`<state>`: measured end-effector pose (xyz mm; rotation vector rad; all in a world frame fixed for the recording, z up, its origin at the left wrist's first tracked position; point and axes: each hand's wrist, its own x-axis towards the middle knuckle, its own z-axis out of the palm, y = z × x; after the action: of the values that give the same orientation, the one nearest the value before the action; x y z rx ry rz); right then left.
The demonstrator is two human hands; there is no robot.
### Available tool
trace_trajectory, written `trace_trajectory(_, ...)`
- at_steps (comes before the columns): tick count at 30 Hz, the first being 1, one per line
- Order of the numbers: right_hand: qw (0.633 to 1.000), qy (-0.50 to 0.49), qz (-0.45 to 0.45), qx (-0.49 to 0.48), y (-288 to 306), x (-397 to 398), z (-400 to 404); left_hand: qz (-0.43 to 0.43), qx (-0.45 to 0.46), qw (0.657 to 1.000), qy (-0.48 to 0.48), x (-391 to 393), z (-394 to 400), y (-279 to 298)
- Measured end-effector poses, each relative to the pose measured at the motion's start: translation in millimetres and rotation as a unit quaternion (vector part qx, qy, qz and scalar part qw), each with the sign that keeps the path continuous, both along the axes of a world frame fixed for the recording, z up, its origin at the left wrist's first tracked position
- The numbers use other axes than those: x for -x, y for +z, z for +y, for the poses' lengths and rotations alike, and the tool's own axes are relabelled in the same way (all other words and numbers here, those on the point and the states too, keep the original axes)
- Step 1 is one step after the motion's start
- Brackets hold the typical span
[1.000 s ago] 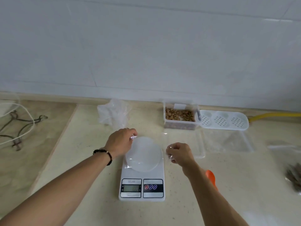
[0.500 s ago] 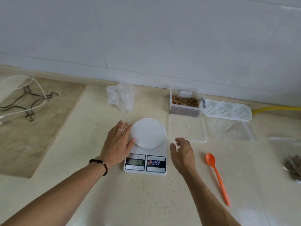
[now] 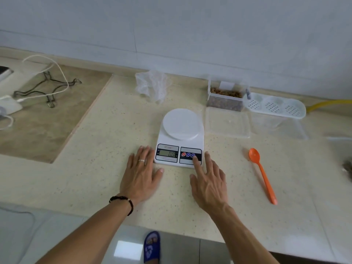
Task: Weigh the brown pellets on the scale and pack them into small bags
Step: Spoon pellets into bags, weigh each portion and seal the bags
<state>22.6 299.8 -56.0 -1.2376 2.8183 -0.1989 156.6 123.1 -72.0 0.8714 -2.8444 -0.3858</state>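
A white digital scale with a round bare platter stands mid-counter, its display lit. My left hand lies flat on the counter against the scale's front left corner. My right hand is spread, its index fingertip on the rightmost blue button of the scale. A clear box of brown pellets stands behind the scale to the right. An orange spoon lies right of my right hand. Flat clear small bags lie in front of the box.
A crumpled clear plastic bag sits behind the scale to the left. A white perforated tray lies right of the pellet box, with a yellow hose beyond. Cables, a wire hanger and a charger lie far left. The counter's front edge runs below my wrists.
Both hands let go of the clear film at the platter and drew back toward me. The left now lies flat beside the scale; the right index finger reached the button panel.
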Motion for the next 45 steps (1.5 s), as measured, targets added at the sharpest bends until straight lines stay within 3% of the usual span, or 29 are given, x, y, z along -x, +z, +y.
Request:
trace_trajectory(9,0.998,-0.01,0.05,0.022,-12,4,-9,-0.003,0.002,1.0,0.0,1,-1,-3)
trace_trajectory(28,0.998,-0.024,0.057,0.031,-13,3,-9,-0.001,0.005,1.0,0.006,2,0,-2)
trace_trajectory(37,1.0,-0.013,0.022,-0.009,3,16,17,0.035,0.034,0.996,-0.075,9,11,20)
trace_trajectory(41,0.996,-0.09,-0.003,0.004,25,43,50,0.017,0.07,0.987,-0.142,46,23,42)
trace_trajectory(45,0.962,-0.266,-0.038,0.047,45,74,86,0.002,0.067,0.979,-0.191,82,42,44)
